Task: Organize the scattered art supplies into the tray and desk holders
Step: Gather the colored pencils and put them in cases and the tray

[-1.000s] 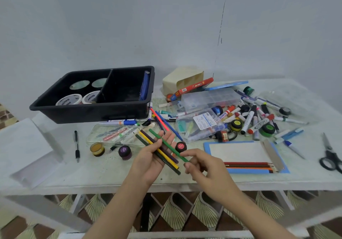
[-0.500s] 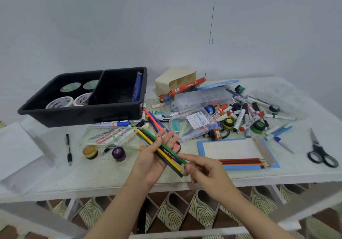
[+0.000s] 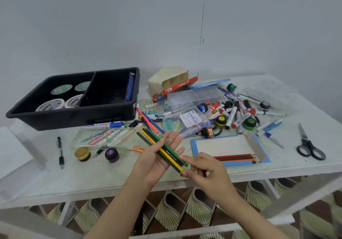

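Several coloured pencils [image 3: 162, 149], among them green, yellow and dark ones, lie side by side across the flat, palm-up fingers of my left hand [image 3: 153, 162] above the table's front edge. My right hand [image 3: 209, 174] is just to their right. Its index fingertip and thumb touch the pencils' near ends, and its other fingers are curled. The black two-compartment tray [image 3: 74, 116] stands at the back left with white tape rolls [image 3: 50, 105] in its left half. A few more pencils [image 3: 236, 158] lie in an open blue box.
A heap of markers [image 3: 238, 114] and clear plastic boxes [image 3: 194, 96] fills the table's back right. Scissors [image 3: 309, 146] lie at the far right. A clear case of pens [image 3: 103, 138], two paint pots [image 3: 82, 153] and a black pen [image 3: 60, 151] lie left of my hands.
My right hand laid the green pencil onto the bundle in my left palm, then moved to the bundle's near ends. The pencils now lie closer together.
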Available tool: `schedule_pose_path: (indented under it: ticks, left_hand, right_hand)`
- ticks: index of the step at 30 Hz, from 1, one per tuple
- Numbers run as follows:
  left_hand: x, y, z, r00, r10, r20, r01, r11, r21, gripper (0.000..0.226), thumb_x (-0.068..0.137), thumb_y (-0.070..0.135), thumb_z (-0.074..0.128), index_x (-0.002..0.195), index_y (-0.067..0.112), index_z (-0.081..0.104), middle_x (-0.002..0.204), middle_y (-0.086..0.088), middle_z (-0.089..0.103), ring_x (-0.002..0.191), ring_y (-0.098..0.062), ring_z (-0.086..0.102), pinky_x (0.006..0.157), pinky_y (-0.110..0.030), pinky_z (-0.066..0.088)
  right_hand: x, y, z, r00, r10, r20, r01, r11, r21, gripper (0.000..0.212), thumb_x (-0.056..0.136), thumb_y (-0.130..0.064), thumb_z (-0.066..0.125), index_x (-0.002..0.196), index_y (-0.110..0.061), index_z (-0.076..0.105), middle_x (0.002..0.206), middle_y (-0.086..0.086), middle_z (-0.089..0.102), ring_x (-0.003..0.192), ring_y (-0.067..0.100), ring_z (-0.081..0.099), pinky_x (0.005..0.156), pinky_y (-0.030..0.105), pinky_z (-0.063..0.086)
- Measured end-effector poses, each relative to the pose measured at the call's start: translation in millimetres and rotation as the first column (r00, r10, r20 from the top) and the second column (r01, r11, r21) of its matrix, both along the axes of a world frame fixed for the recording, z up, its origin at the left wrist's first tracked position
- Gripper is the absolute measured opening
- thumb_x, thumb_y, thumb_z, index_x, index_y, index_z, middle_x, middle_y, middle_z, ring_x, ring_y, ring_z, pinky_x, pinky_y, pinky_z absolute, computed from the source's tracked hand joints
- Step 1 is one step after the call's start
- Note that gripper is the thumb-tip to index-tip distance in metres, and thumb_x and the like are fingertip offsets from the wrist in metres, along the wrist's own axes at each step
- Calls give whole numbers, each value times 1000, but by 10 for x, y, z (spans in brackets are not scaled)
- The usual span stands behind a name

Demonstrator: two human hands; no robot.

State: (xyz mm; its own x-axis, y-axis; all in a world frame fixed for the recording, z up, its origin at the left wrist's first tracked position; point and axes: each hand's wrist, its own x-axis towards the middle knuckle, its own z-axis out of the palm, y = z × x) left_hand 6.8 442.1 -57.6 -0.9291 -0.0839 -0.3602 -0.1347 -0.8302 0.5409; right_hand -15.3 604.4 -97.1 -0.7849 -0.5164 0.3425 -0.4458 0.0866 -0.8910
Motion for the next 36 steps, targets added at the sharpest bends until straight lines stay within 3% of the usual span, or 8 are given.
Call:
schedule_pose_path:
  ticks: [4, 9, 14, 16, 20, 24, 32, 36]
  left_hand:
    - [-6, 48, -6, 997, -82, 10, 82, 997, -8, 29, 99, 10, 37, 118, 3, 57, 114, -16, 67, 95, -24, 69, 74, -41, 58]
    - [60, 81, 36, 930, -364, 37, 366, 925, -100, 33, 86, 5, 45, 115, -2, 58, 110, -19, 68, 91, -26, 70, 69, -38, 59]
    - [133, 63, 48, 670, -738, 78, 732, 640, -233, 28, 92, 6, 46, 114, -3, 60, 106, -20, 68, 89, -26, 69, 74, -39, 57]
    - [118, 60, 34, 542, -837, 78, 819, 504, -275, 31, 92, 7, 43, 117, -2, 60, 107, -18, 67, 93, -25, 68, 78, -38, 57]
    - [49, 64, 23, 378, -920, 103, 893, 333, -303, 33, 96, 4, 33, 121, -2, 55, 109, -15, 67, 97, -22, 67, 82, -36, 56]
    - [-62, 65, 41, 293, -949, 119, 911, 239, -336, 34, 97, 4, 32, 124, -1, 52, 109, -12, 68, 95, -20, 68, 79, -33, 56]
    - [-412, 175, 23, 273, -961, 46, 910, 242, -337, 36, 91, 13, 54, 123, -1, 55, 114, -12, 66, 87, -14, 70, 70, -23, 57]
    - [-589, 274, 12, 371, -923, 98, 876, 313, -366, 38, 82, 19, 68, 115, 2, 64, 108, -12, 69, 81, -13, 70, 67, -22, 56]
  right_hand:
    - [22, 84, 1, 988, -69, -134, 77, 996, 51, 43, 72, -60, 66, 112, -45, 64, 80, -14, 53, 73, 7, 52, 64, 10, 36]
    - [-219, 183, 226, 970, -159, -183, 167, 985, 32, 29, 88, -38, 54, 115, -37, 62, 94, -15, 62, 85, 9, 58, 70, 13, 44]
    - [-565, 233, 576, 999, -28, -39, 40, 930, 364, 31, 92, -36, 56, 123, -40, 52, 111, -9, 61, 83, -4, 57, 68, 9, 42]
    - [-632, 223, 680, 988, 79, 135, -133, 878, 459, 34, 91, -32, 58, 125, -31, 53, 104, -3, 61, 77, 2, 59, 68, 15, 46]
    - [-689, 262, 795, 808, 290, 512, -498, 801, 332, 18, 93, -16, 57, 110, -13, 63, 91, 19, 63, 70, 19, 68, 63, 23, 57]
    - [-727, 364, 818, 734, 353, 580, -559, 799, 221, 18, 91, -8, 57, 107, -8, 66, 84, 9, 69, 65, 18, 69, 61, 22, 56]
    - [-867, 632, 824, 793, 306, 527, -439, 887, 144, 19, 83, -7, 65, 101, -12, 70, 84, 10, 73, 66, 18, 70, 59, 21, 56]
    - [-983, 772, 735, 829, 190, 526, -307, 941, 144, 19, 84, -1, 64, 101, -5, 70, 80, 13, 73, 62, 14, 70, 58, 19, 56]
